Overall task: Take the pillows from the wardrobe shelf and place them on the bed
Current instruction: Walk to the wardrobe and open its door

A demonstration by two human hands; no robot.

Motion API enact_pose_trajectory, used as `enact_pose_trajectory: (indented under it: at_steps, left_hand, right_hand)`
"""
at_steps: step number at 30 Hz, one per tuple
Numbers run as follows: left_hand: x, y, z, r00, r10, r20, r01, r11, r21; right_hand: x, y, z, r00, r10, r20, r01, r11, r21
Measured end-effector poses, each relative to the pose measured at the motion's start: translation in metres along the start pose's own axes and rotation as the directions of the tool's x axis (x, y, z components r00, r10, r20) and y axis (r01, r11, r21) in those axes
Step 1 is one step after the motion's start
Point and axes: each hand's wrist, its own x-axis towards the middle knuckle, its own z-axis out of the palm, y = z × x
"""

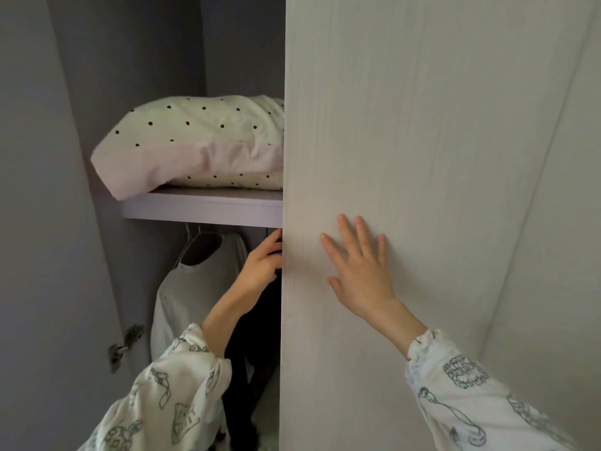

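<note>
The right hand (362,271) lies flat on the face of the pale wood-grain wardrobe door (406,141), fingers spread and straight, palm against the panel; that grip is released and holds nothing. The left hand (261,263) reaches to the door's inner edge at about 9 o'clock from the right hand, its fingers curled around that edge, so the grip is clenched on the door; the fingertips pass behind the panel and are hidden.

The pillows (201,141) sit on the wardrobe shelf (208,206) at roughly 11 o'clock from the left hand: an upper one with a cream, black-dotted top and plain pinkish side, resting on a second dotted one of which only a thin strip shows. Their right ends are hidden behind the door, and the upper pillow's left corner overhangs the shelf's front.

Below the shelf, at 9 o'clock from the left hand, a pale garment (192,288) hangs on a hanger, with a dark garment (257,353) just beside it. A metal hinge (125,345) is on the left side wall. Both sleeves carry line-drawn printed figures; no writing can be read
</note>
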Motion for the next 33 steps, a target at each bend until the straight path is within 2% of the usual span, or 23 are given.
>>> enact_pose_trajectory:
  at_steps: [4,8,16,20,24,28,30,33]
  left_hand:
    - [-0.004,0.002,-0.006,0.996,-0.072,0.043,0.074,0.996,-0.049]
    - [-0.023,-0.002,-0.008,0.996,-0.046,0.082,0.059,0.986,-0.156]
    - [-0.087,0.005,-0.015,0.969,-0.008,0.246,0.071,0.966,-0.249]
    - [-0.119,0.016,-0.012,0.946,0.018,0.323,0.072,0.962,-0.262]
    - [-0.149,0.026,-0.004,0.938,0.023,0.346,0.078,0.958,-0.276]
    - [-0.175,0.037,0.008,0.925,0.041,0.377,0.072,0.957,-0.282]
    - [-0.188,0.041,0.015,0.915,0.058,0.399,0.064,0.956,-0.285]
    - [-0.209,0.048,0.031,0.906,0.084,0.416,0.041,0.959,-0.282]
  right_hand:
    - [-0.006,-0.003,-0.006,1.0,-0.002,0.018,0.0,0.998,0.062]
    - [-0.023,-0.008,-0.015,1.0,0.012,0.025,-0.015,0.992,0.126]
    - [-0.088,-0.049,-0.043,0.991,0.134,0.031,-0.132,0.86,0.492]
    - [-0.12,-0.06,-0.064,0.965,0.157,0.21,-0.258,0.713,0.652]
    - [-0.156,-0.083,-0.073,0.925,0.148,0.349,-0.379,0.396,0.836]
    - [-0.183,-0.089,-0.086,0.894,0.192,0.405,-0.439,0.191,0.878]
    - [-0.197,-0.086,-0.095,0.886,0.199,0.419,-0.449,0.139,0.883]
    - [-0.221,-0.079,-0.11,0.887,0.189,0.42,-0.449,0.15,0.881]
